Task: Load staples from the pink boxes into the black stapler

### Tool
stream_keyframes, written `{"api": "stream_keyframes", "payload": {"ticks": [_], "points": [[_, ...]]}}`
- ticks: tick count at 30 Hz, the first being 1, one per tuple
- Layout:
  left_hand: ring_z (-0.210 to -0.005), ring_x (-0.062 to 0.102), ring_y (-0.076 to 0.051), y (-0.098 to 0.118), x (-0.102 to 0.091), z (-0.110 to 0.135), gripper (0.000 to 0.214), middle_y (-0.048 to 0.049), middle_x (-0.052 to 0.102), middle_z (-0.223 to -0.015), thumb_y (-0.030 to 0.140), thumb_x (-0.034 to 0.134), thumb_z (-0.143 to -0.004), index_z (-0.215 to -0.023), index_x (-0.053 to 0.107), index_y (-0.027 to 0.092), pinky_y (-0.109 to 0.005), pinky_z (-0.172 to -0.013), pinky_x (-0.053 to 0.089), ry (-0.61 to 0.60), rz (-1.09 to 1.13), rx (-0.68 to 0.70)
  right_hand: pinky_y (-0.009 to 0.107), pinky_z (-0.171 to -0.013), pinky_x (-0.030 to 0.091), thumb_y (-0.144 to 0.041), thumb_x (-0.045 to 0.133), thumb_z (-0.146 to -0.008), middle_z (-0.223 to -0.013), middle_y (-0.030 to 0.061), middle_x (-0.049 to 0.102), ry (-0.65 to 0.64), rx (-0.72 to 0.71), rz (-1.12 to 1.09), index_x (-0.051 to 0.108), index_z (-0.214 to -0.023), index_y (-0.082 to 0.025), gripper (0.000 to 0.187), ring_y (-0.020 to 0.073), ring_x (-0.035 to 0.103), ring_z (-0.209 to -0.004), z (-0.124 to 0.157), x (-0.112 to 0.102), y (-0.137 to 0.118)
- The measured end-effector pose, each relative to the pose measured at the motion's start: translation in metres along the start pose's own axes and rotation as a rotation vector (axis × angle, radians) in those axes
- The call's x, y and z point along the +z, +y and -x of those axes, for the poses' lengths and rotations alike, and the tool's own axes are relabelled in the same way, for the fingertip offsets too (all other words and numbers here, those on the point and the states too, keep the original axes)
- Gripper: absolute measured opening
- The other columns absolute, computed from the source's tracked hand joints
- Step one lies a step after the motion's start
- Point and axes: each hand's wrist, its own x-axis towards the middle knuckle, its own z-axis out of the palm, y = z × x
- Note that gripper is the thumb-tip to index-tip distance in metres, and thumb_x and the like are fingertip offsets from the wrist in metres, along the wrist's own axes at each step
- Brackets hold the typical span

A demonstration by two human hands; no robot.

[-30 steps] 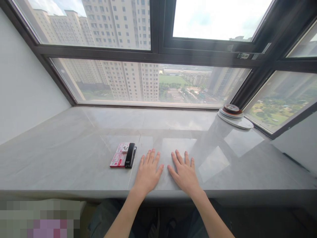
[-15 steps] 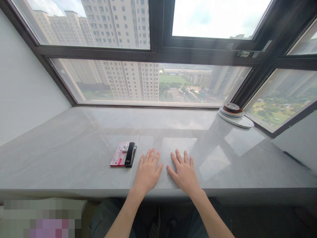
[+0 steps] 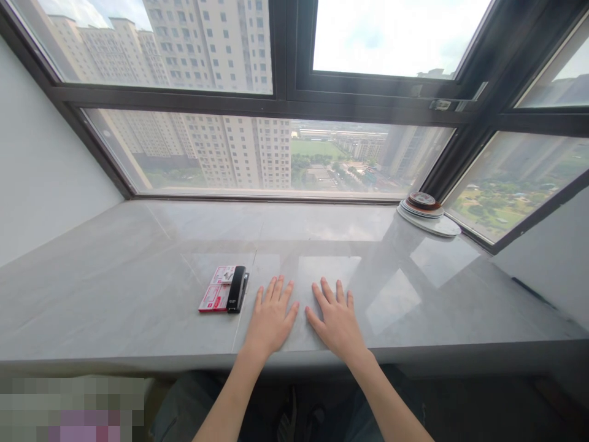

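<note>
My left hand [image 3: 270, 317] lies flat and open on the grey stone windowsill [image 3: 115, 288], fingers stretched forward, holding nothing. My right hand [image 3: 335, 319] lies flat and open beside it, thumbs almost touching. Just left of my left hand is a black stapler [image 3: 236, 288], resting against a red-and-white box [image 3: 216, 290] with a smaller box behind it. Neither hand touches them.
A stack of round plates or coasters [image 3: 426, 212] sits at the far right corner of the sill. A dark-framed window [image 3: 280, 104] runs along the back, a white wall [image 3: 41, 166] bounds the left. My legs show below the sill's front edge.
Both hands stay flat in the same place on the sill. The view has shifted slightly, so everything sits a little further left in the picture.
</note>
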Motion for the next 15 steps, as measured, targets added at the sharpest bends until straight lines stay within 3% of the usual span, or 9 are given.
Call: {"api": "stream_keyframes", "payload": {"ticks": [15], "points": [[-0.156,0.02,-0.027,0.0017,-0.0036,0.0013,0.055,-0.0033,0.029,-0.167,0.048,0.038,-0.104,-0.158,0.035,0.033,-0.056,-0.125,0.021,-0.042,-0.055,-0.014,0.06,-0.122,0.009,-0.057,0.04,-0.102,-0.169,0.0015,0.022,-0.024,0.022,0.015,0.035,-0.16,-0.032,0.063,0.0386,0.007,-0.155,0.0018,-0.0033,-0.0022]]}}
